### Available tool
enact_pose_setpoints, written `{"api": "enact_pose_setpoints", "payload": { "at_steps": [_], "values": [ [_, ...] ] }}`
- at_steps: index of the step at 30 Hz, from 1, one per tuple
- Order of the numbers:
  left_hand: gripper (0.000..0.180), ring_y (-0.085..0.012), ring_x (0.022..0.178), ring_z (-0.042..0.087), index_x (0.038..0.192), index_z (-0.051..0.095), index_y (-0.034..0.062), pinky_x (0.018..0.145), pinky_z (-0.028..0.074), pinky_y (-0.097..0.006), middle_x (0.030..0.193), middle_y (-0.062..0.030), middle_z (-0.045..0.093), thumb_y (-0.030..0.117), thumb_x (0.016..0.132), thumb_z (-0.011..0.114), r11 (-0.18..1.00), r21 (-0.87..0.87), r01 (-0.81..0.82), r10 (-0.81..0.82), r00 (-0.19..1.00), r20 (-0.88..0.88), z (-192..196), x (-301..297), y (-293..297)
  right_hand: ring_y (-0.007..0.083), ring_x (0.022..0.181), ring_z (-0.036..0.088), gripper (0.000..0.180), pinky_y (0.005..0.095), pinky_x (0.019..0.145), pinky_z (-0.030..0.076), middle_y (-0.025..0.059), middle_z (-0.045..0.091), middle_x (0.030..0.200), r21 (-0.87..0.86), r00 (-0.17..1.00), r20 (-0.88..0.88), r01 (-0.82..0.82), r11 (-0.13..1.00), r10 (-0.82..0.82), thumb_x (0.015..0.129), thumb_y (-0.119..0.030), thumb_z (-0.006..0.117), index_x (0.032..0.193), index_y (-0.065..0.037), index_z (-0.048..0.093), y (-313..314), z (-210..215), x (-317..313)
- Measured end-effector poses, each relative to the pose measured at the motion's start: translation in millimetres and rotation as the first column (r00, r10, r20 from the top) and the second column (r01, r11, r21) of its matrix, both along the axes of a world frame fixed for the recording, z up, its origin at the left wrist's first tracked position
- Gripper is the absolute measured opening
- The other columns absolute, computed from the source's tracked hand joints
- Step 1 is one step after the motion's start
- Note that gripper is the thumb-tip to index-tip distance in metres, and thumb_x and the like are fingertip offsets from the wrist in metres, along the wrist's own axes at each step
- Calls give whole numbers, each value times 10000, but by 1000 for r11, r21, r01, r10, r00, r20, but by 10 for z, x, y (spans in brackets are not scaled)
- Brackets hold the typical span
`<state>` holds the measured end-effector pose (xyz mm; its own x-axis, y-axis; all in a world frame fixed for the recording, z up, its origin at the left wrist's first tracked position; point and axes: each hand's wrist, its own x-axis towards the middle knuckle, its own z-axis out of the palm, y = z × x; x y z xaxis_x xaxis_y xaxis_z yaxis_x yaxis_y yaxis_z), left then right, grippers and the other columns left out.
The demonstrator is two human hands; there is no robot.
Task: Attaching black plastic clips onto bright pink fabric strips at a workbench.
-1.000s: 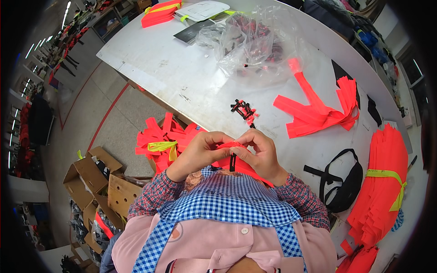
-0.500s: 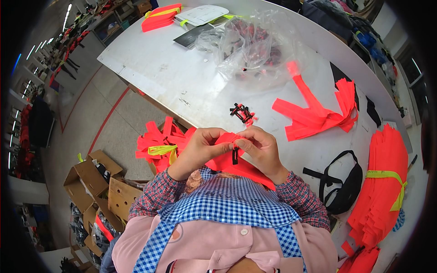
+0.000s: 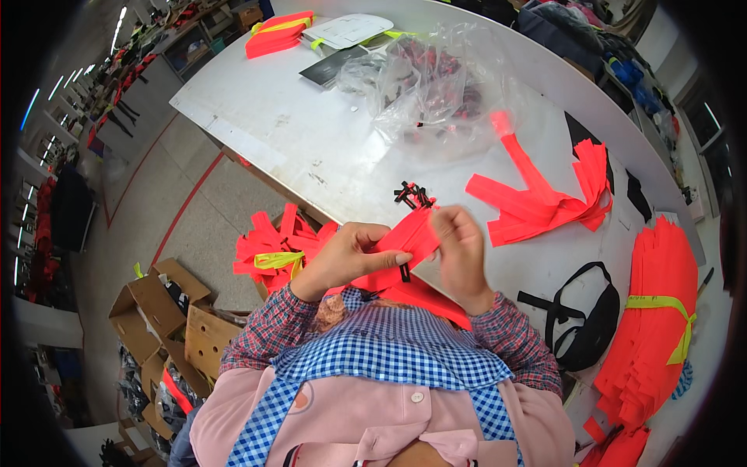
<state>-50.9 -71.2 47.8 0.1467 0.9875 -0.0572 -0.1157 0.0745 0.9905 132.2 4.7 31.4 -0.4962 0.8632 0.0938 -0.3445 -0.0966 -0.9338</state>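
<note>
Fabric strip point(image 3: 408, 237) lies between your hands: left hand point(image 3: 346, 253) pinching it beside the black loop point(image 3: 405, 272), right hand point(image 3: 463, 249) curled nearby, grip unclear. You're probably positioning the loop; next likely needs a steady left pinch.

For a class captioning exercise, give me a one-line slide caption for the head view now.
Left hand pinches a red strip at a white table; right hand close by.

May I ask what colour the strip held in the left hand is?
The strip is neon red, clearest in the head view.
</note>
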Motion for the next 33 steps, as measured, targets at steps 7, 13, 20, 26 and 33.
{"api": "enact_pose_setpoints", "payload": {
  "at_steps": [7, 13, 20, 26, 33],
  "values": [
    [249, -11, 727, 535, 994, 711, 8, 646, 448, -216, 795, 44, 663, 202, 841, 746, 972, -221, 83, -156, 929, -335, -298, -474, -167, 91, 795, 585, 163, 261, 728, 487, -4, 615, 886, -117, 831, -305, 451, 885, -464, 972, -236, 575, 939, -78, 594, 938, 504, 496],
    [308, -38, 624, 406, 737, 590, 1, 541, 353, -289, 632, 80, 430, 239, 788, 779, 896, -355, 266, -420, 766, -487, -840, -1333, -478, 119, 870, 614, 210, 291, 776, 517, 28, 630, 927, -34, 809, -280, 529, 848, -516, 976, -265, 564, 954, -57, 582, 1070, 409, 726],
    [204, -68, 723, 533, 823, 657, 52, 654, 433, -259, 736, 60, 585, 198, 752, 780, 849, -412, -331, 50, 826, -561, -535, -2640, -1561, 125, 802, 616, 204, 281, 701, 530, 28, 620, 884, -148, 821, -198, 514, 845, -535, 977, -259, 562, 943, -58, 565, 965, 127, 522],
    [212, -155, 941, 656, 1056, 606, 92, 831, 546, -305, 1034, -52, 667, 48, 857, 665, 173, 294, -940, 946, 242, 218, 47, -3532, -2488, 85, 704, 550, 216, 236, 595, 495, 1, 566, 814, -235, 989, -8, 144, 961, -150, 972, -284, 568, 957, -70, 562, 394, -239, -159],
    [387, -172, 889, 664, 1206, 588, -1, 799, 540, -289, 1041, -84, 688, -51, 827, 644, 202, 704, -681, 948, 317, 35, 1260, -1904, -1479, 160, 1001, 618, 301, 286, 863, 497, 103, 648, 1096, 279, 888, 405, -347, 896, 218, 927, -170, 618, 1167, 8, 580, -122, 108, -521]
  ]
}}
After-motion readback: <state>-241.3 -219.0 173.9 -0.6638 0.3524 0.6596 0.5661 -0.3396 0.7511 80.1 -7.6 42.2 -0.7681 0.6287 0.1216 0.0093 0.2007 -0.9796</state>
